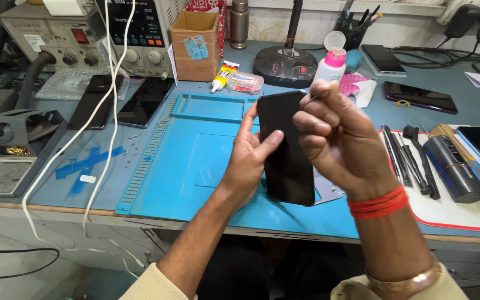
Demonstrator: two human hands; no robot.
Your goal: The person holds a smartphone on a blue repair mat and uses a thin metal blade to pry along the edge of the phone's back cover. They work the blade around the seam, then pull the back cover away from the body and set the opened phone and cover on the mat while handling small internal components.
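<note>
Head camera looked down as the left hand (249, 159) gripped a black smartphone (286, 149) upright above the blue work mat (184, 161) on the surface, while the right hand (340, 141) pinched a thin metal pin (310, 100) at the phone's top edge.

Blue work mat (179, 166) on bench; cardboard box (194, 47), glue tube (223, 76), pink-capped bottle (330, 65), black tools (409, 158) right.

Black phone (284, 150), blue mat (184, 166), red wrist thread (378, 203)
</note>
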